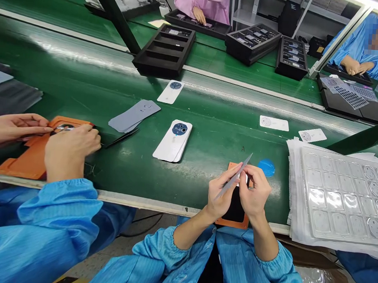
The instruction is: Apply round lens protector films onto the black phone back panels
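Between my two hands a thin grey sheet [233, 181] is held tilted, nearly edge-on to my view. My left hand [219, 194] grips it along its lower left side. Fingers of my right hand [255, 192] are pinched together near the sheet's other side; whatever is in them is hidden. Beneath both hands an orange fixture [232, 222] with a dark phone-sized panel [236, 206] in it rests at the table's front edge, partly covered by my hands. A round blue film piece [266, 167] lies just beyond my right hand.
White phone-back sheets with dark camera circles [173, 140] lie left of centre. Beside them are grey sheets [133, 114] and black tweezers [121, 138]. Clear blister trays [345, 198] are stacked at right. A co-worker's hands [71, 151] work over another orange fixture [37, 158] at left.
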Action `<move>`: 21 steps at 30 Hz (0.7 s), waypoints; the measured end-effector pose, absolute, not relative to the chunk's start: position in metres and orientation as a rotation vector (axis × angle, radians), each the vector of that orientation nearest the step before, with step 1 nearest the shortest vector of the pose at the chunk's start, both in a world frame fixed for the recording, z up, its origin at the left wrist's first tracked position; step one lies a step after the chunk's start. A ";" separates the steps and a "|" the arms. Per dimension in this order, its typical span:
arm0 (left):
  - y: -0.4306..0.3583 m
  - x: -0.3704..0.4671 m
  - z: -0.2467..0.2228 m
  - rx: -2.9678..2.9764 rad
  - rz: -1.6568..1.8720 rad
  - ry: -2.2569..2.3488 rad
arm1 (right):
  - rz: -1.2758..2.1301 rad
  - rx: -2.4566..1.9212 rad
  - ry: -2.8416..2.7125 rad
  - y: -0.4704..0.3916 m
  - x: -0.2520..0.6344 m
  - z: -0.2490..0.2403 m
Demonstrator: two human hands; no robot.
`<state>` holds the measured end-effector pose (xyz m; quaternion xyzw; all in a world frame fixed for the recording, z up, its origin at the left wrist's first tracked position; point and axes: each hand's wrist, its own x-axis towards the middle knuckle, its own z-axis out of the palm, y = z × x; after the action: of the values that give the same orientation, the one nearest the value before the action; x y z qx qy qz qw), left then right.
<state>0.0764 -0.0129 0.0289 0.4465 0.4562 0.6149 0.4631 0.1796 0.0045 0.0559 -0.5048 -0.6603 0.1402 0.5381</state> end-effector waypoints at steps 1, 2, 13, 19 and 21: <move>-0.013 0.076 0.030 1.115 1.513 1.117 | 0.344 -1.204 -1.563 0.005 0.180 0.055; -0.014 0.076 0.031 1.129 1.512 1.115 | 0.356 -1.208 -1.558 0.005 0.180 0.055; -0.011 0.078 0.018 1.440 1.563 1.075 | 0.312 -1.187 -1.537 0.008 0.179 0.053; -0.013 0.077 0.017 1.549 1.550 1.064 | 0.296 -1.230 -1.498 0.009 0.177 0.050; -0.014 0.078 0.016 1.548 1.527 1.051 | 0.263 -1.263 -1.507 0.010 0.176 0.049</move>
<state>0.0784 -0.0141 0.0157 0.5991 0.4069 0.5909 0.3555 0.1757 0.0103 0.0491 -0.5329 -0.6359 0.1109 0.5472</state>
